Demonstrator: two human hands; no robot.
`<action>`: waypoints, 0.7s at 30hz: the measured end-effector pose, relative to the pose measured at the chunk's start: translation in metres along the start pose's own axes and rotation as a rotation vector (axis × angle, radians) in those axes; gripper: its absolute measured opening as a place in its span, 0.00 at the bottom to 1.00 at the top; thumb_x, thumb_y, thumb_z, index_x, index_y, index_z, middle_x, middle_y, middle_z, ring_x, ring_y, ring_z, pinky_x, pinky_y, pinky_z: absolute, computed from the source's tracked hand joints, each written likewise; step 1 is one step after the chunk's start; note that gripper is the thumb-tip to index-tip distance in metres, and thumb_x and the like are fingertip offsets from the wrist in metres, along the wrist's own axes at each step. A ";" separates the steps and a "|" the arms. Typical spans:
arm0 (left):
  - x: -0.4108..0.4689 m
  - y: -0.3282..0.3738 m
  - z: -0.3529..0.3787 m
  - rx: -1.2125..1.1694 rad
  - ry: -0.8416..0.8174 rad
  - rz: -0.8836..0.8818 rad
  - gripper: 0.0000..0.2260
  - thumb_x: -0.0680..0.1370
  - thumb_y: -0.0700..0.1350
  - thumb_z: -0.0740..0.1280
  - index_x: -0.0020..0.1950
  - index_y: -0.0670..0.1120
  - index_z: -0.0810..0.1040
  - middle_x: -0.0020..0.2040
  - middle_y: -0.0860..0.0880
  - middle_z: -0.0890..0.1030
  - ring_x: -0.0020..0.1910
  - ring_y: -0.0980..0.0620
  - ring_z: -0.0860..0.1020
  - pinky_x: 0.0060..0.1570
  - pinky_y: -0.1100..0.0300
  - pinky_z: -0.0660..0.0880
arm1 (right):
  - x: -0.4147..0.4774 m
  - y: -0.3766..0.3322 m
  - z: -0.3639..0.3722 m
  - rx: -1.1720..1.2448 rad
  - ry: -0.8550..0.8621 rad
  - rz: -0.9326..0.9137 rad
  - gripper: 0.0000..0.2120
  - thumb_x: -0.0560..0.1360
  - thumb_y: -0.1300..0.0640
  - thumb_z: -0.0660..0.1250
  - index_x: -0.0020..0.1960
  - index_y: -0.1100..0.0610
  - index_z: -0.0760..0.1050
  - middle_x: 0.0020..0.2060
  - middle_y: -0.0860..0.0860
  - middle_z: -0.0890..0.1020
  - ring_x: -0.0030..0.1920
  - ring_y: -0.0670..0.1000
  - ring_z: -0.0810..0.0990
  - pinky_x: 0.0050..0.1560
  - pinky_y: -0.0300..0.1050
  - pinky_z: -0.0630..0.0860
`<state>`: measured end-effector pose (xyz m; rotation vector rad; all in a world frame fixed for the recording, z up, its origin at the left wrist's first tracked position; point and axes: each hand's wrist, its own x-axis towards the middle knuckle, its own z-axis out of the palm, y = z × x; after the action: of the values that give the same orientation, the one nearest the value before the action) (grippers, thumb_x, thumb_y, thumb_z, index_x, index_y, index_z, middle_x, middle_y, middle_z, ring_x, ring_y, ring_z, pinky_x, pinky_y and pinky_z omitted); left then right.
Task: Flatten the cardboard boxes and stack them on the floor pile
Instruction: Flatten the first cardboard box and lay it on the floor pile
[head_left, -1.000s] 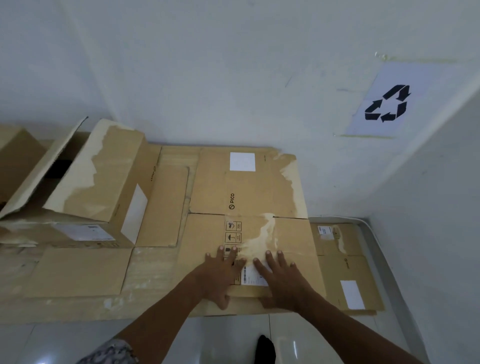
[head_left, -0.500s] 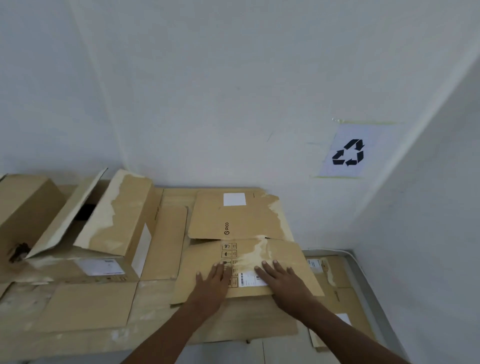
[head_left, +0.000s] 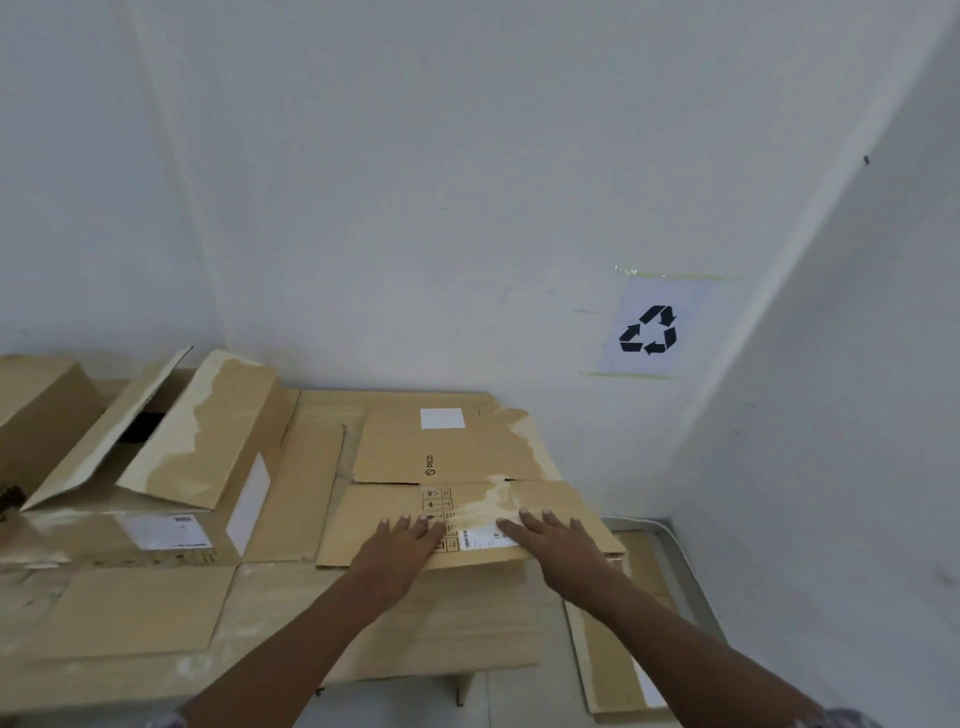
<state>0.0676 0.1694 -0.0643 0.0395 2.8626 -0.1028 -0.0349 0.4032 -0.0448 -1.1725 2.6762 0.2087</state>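
Soft, even, dimmish light, faint shadows, slight overall blur, and wide-angle bending at the edges.

flattened box: matt brown cardboard, top paper layer torn off in pale rough patches; white paper label. wall: matt white paint.

The flattened box carried "PICO" on its far panel and, nearer, handling pictograms beside a barcoded label, its print unreadable. Above and right of the box, a taped sheet showed a black recycling symbol.
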 end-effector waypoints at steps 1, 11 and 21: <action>0.003 0.010 -0.004 0.000 0.007 -0.004 0.33 0.80 0.31 0.57 0.80 0.46 0.47 0.80 0.42 0.52 0.78 0.40 0.55 0.75 0.44 0.55 | -0.003 0.010 0.001 0.004 0.005 0.000 0.42 0.75 0.74 0.56 0.78 0.42 0.46 0.79 0.53 0.54 0.77 0.62 0.55 0.71 0.67 0.58; 0.075 0.178 -0.055 -0.048 0.054 -0.054 0.31 0.79 0.31 0.55 0.80 0.48 0.52 0.78 0.43 0.59 0.74 0.42 0.62 0.71 0.45 0.62 | -0.067 0.185 0.014 0.002 0.059 -0.050 0.38 0.77 0.71 0.57 0.78 0.44 0.49 0.78 0.55 0.56 0.76 0.63 0.58 0.71 0.66 0.59; 0.163 0.366 -0.089 -0.078 0.078 -0.036 0.31 0.79 0.32 0.57 0.80 0.47 0.52 0.77 0.43 0.61 0.72 0.41 0.65 0.68 0.45 0.65 | -0.150 0.376 0.049 -0.002 0.073 -0.002 0.35 0.78 0.65 0.59 0.78 0.43 0.50 0.77 0.55 0.59 0.74 0.62 0.62 0.69 0.63 0.62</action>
<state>-0.0997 0.5437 -0.0477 -0.0240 2.9430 0.0032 -0.2071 0.7733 -0.0382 -1.2059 2.7375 0.1719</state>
